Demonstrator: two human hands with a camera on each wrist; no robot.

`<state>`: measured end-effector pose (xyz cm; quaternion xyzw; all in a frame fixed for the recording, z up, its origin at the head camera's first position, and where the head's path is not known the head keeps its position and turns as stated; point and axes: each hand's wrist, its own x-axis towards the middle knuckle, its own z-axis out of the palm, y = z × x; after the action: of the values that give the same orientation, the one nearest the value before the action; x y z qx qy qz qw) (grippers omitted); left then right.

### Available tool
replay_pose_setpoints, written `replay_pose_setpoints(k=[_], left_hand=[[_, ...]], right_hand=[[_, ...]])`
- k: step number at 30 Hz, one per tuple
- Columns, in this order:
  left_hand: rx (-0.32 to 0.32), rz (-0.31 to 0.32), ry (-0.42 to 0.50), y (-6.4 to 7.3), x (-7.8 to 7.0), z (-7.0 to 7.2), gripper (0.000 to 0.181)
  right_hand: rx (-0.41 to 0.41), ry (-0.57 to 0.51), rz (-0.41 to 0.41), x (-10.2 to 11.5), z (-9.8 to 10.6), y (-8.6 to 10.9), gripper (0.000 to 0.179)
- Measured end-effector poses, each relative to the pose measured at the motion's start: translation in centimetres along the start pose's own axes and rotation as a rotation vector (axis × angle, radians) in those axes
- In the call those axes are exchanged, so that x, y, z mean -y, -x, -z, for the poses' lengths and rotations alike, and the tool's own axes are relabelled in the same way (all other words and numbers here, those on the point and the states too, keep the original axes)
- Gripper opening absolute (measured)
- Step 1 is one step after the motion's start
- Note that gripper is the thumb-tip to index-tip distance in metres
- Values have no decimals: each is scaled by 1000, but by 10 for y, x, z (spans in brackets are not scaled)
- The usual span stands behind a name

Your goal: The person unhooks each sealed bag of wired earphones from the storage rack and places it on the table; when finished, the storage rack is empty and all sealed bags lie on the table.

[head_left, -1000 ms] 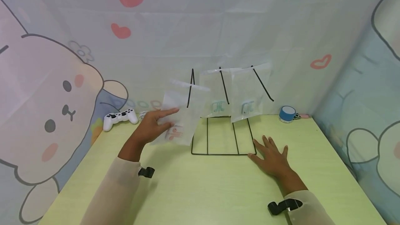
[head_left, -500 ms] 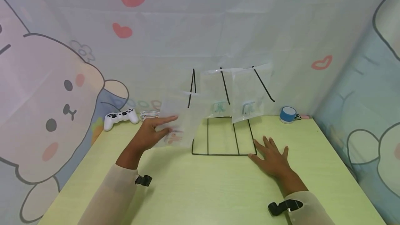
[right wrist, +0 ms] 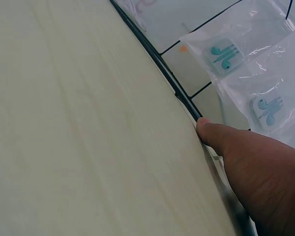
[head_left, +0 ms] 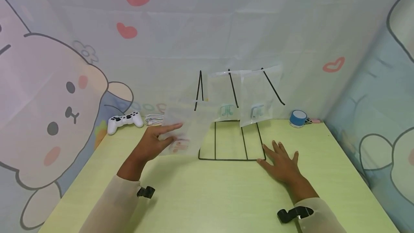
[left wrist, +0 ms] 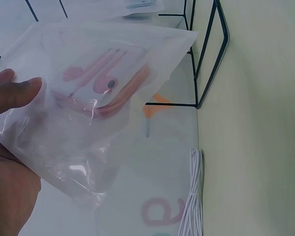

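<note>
My left hand (head_left: 152, 143) holds a clear plastic bag (head_left: 191, 125) by its left side, thumb on it in the left wrist view. Inside sits a flat case of pink earphones (left wrist: 103, 81). The bag's upper edge overlaps the tip of the left hook (head_left: 198, 91) of a black wire rack (head_left: 231, 160). Two more bags hang on the rack: a middle bag with green earphones (head_left: 227, 110) and a right bag with blue earphones (head_left: 257, 111). My right hand (head_left: 283, 164) rests with fingers spread at the rack's front right corner, thumb touching the base wire (right wrist: 186, 101).
A white game controller (head_left: 124, 121) and a coiled white cable (head_left: 153, 119) lie at the back left of the table (head_left: 207, 197). At the back right are a blue-and-white round object (head_left: 297, 118) and scissors (head_left: 308, 120). A printed cloth backdrop (head_left: 207, 28) stands behind.
My left hand has moved down and slightly left, toward me, with the bag; the bag's top edge has dropped along the left hook toward its tip. My right hand stays put.
</note>
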<state>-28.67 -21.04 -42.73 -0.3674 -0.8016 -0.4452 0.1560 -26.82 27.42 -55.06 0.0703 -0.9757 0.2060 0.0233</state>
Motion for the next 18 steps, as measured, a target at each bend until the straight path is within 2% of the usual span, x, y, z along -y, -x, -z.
replay_pose_setpoints(k=[10,18], left_hand=[[8,-5,62,11,-5,-1,48],[5,-12,61,16,-11,0,48]], right_hand=[[5,-1,-3,0,-1,-1,85],[4,12,-1,-1,-2,-2,85]])
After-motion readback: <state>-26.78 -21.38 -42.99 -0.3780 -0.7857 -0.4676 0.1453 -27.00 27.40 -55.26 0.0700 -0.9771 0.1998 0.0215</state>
